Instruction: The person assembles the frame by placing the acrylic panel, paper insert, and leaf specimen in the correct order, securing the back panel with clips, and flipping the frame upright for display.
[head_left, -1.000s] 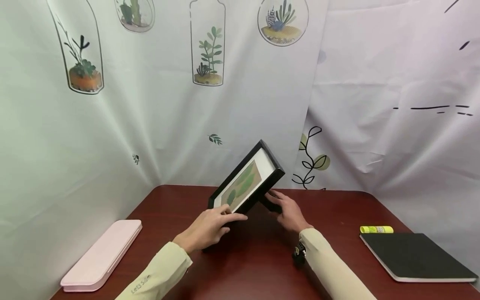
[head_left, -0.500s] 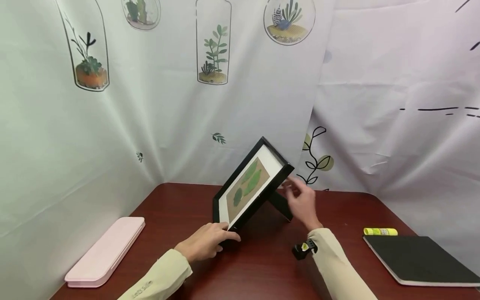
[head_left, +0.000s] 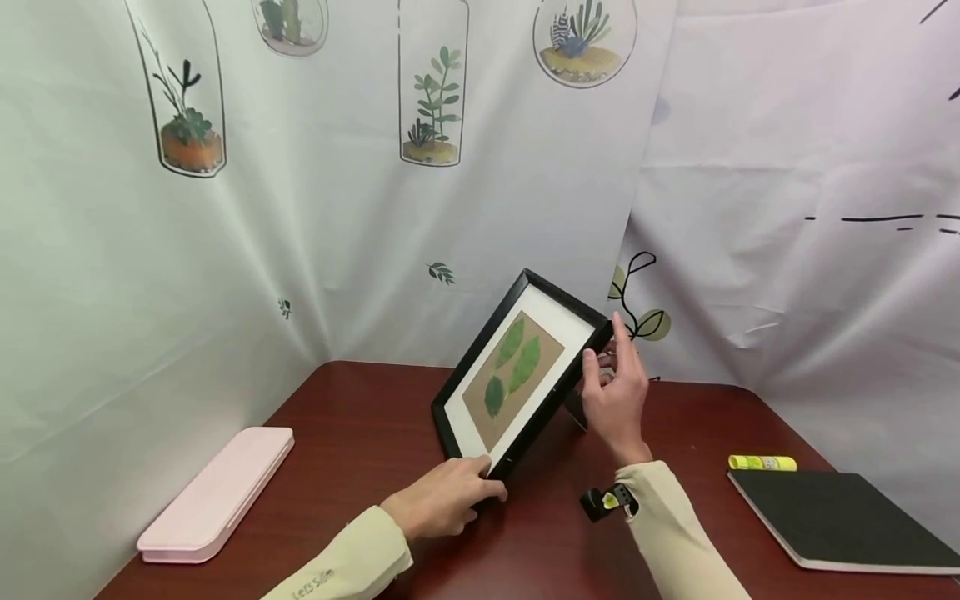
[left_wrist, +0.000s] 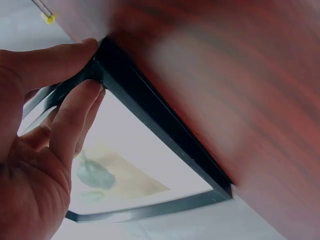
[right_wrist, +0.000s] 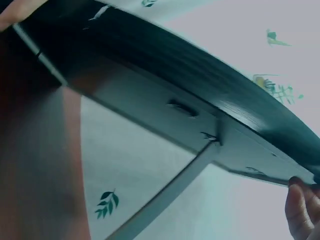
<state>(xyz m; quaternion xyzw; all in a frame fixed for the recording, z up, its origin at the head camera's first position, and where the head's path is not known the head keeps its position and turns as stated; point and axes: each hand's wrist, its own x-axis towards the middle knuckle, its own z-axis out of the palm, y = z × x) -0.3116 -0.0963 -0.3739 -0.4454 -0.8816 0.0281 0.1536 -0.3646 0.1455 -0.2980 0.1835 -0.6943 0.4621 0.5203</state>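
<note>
A black picture frame (head_left: 551, 387) with a white mat and green leaves on brown leans back, tilted, on the dark red table (head_left: 360, 433). My left hand (head_left: 446, 500) pinches its near lower corner, one finger lying on the front border in the left wrist view. At the upper right corner, my right hand (head_left: 618, 400) holds the border between thumb and fingers; some of those fingers are hidden behind it. The right wrist view shows the frame's back, where a support leg (right_wrist: 165, 197) is swung out, along with small metal clips (right_wrist: 182, 107).
A pink case (head_left: 217, 496) lies at the table's left. On the right are a black notebook (head_left: 843, 517) and a yellow glue stick (head_left: 762, 462) just behind it. White printed cloth (head_left: 360, 208) hangs behind and on both sides.
My right hand has moved from the support leg behind the frame up to its right corner. The frame has turned to show more of its front, and its near corner has shifted right.
</note>
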